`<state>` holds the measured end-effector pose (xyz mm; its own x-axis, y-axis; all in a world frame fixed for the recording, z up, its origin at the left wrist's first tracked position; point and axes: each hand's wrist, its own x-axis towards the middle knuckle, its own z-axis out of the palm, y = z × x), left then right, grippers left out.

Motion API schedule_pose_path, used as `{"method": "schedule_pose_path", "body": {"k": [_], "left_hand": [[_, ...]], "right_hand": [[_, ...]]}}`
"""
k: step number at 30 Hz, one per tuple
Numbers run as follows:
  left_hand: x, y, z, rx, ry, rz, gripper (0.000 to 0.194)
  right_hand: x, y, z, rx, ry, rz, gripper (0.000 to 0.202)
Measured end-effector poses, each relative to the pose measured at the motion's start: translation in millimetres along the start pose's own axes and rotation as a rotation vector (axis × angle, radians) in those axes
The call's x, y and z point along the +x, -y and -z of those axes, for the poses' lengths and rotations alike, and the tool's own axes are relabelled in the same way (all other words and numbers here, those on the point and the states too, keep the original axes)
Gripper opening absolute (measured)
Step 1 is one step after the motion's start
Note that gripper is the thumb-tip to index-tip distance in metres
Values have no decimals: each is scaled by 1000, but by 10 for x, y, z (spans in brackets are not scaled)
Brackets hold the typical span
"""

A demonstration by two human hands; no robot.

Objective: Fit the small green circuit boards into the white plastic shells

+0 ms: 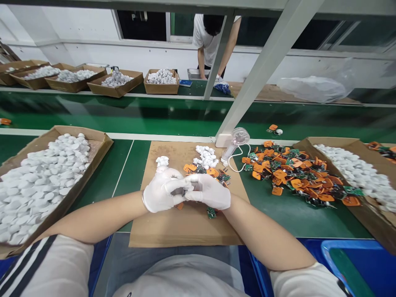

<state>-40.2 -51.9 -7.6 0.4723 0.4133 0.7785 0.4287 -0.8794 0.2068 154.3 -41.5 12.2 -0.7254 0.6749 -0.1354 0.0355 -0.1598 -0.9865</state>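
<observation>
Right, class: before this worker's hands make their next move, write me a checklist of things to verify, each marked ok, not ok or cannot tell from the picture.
1. Both hands gloved: ok. The left hand and the right hand wear white gloves.
2. Small part gripped between both hands: ok, the fingers meet on it; what it is, cannot tell.
3. Hands over the cardboard mat: ok.
4. Orange-and-green parts pile supplied: ok, heaped to the right of the mat.
5. White caps near the hands: ok, a small heap lies on the mat beyond them.
6. Part correctly aligned: cannot tell, the fingers hide it.
</observation>
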Motion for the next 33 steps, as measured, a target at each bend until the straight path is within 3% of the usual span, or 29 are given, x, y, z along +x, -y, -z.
{"method": "schedule_pose_path", "body": {"k": [6,12,17,21,24,28,30,33], "left_hand": [[31,-9,20,-11,89,26,17],[34,-4,8,4,-5,3,23],[27,2,-2,44,-6,22,16],[28,5,-23,17,-99,-26,27],[9,-17,-34,-22,-187,6,43],[-18,-35,-10,-20,105,85,55],[-23,-43,2,-22,213,103,41],[-24,-70,-1,-30,226,164,17]], "right_hand": [[-2,-3,-23,-23,-21,-35,13],[-39,108,4,-22,16,18,17],[-34,75,-74,-148,-127,45,12],[-7,20,-86,61,-58,75,27],[-6,12,-64,140,-26,60,28],[-20,52,-43,47,-3,10,21],[-24,77,-36,4,22,-5,19],[-27,100,-26,-102,12,-15,15]]}}
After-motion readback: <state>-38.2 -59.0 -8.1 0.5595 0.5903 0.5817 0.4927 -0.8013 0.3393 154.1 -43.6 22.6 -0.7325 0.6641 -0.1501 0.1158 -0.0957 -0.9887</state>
